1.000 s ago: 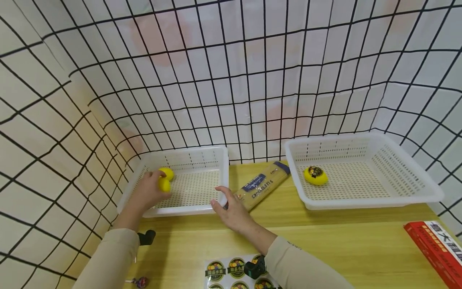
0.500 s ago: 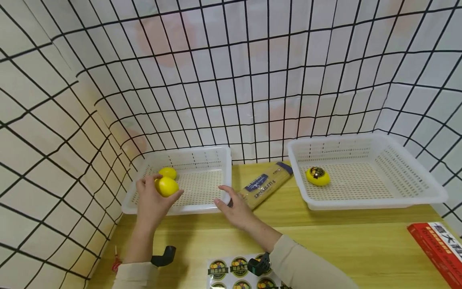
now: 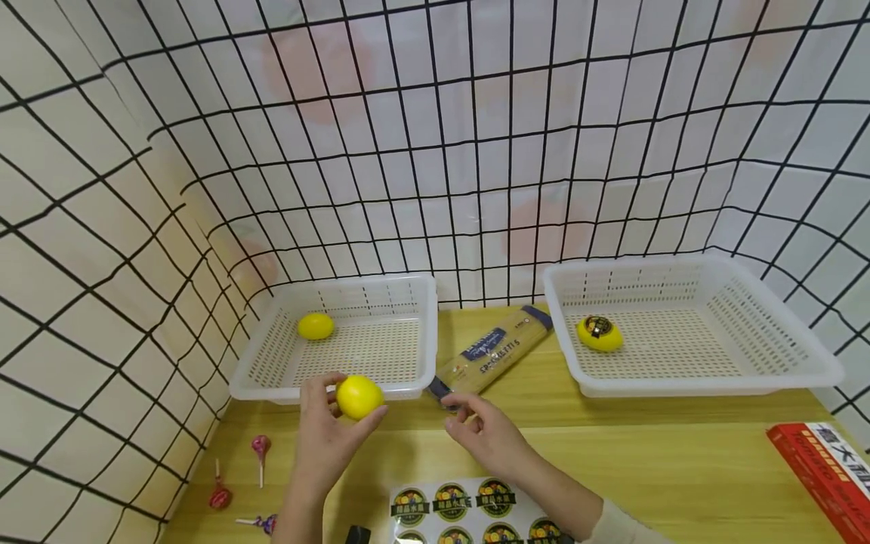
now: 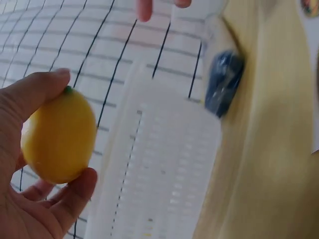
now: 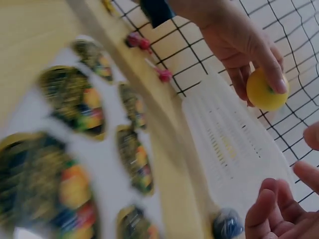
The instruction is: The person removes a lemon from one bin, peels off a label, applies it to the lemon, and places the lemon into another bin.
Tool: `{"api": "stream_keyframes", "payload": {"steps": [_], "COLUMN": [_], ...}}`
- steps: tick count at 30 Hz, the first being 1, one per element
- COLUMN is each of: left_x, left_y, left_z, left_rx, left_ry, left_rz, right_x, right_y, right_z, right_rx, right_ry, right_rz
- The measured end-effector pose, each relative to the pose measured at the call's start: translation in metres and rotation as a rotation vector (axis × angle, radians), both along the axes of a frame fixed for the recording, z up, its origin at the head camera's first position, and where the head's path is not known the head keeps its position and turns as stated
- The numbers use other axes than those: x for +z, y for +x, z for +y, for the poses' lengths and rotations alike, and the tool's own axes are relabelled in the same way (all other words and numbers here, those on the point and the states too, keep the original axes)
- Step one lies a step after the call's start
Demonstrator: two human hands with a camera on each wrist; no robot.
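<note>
In the head view, a yellowish wood-grain table [image 3: 680, 453] carries a perforated white basket [image 3: 381, 347] at ten o'clock, a second white basket [image 3: 680, 340] at two, and between them, toward twelve, a slanted spaghetti packet [image 3: 496, 351]. A red box [image 3: 819, 483] lies near four, a sticker sheet [image 3: 472, 515] near six, three lollipops [image 3: 260, 445] at eight.

Left forearm [image 3: 303, 499] bare, rising from bottom edge of head view. Left hand [image 3: 330, 432] pinching, thumb on one side, bent fingers opposite. Right forearm [image 3: 553, 487] bare at wrist, slanting in from lower right toward left hand. Right hand [image 3: 495, 438] loose: index finger outstretched, thumb below, other fingers bent inward. Two hands near each other, apart.
</note>
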State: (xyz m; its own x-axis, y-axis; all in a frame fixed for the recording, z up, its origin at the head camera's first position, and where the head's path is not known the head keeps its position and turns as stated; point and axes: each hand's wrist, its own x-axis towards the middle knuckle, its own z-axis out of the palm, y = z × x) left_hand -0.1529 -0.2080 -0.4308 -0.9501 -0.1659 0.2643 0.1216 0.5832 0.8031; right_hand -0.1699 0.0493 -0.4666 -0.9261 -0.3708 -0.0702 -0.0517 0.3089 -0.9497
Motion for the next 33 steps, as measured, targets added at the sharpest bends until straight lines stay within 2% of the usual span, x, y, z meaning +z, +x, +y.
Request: {"api": "stream_keyframes", "payload": {"steps": [6, 9, 15, 18, 21, 25, 29, 33], "left_x": [-0.004, -0.009, -0.025, -0.031, -0.038, -0.049, -0.061, -0.068], "left_y": [0.018, 0.022, 0.018, 0.010, 0.000, -0.014, -0.026, -0.032], "left_z": [0.018, 0.027, 0.045, 0.058, 0.074, 0.095, 0.113, 0.129], "left_rx": [-0.149, -0.260, -0.548, -0.628, -0.660, -0.679, -0.646, -0.616], "left_ry": [-0.077, -0.077, -0.033, -0.051, -0.062, 0.023, 0.096, 0.056], "left_rz": [-0.052, -0.081, -0.160, -0.188, -0.207, -0.232, -0.251, -0.240], "right_x": [-0.009, -0.012, -0.022, -0.029, -0.034, -0.038, -0.042, -0.046], "right_y": [0.025, 0.032, 0.041, 0.044, 0.045, 0.045, 0.045, 0.046], "right_z": [0.040, 0.059, 0.078, 0.080, 0.080, 0.076, 0.072, 0.071], "right_rx": [0.124, 0.148, 0.163, 0.173, 0.188, 0.227, 0.259, 0.272], "right_ry": [0.031, 0.045, 0.138, 0.169, 0.187, 0.222, 0.231, 0.263], "right_rz": [-0.007, 0.006, 0.029, -0.014, -0.033, 0.015, 0.100, 0.180]}}
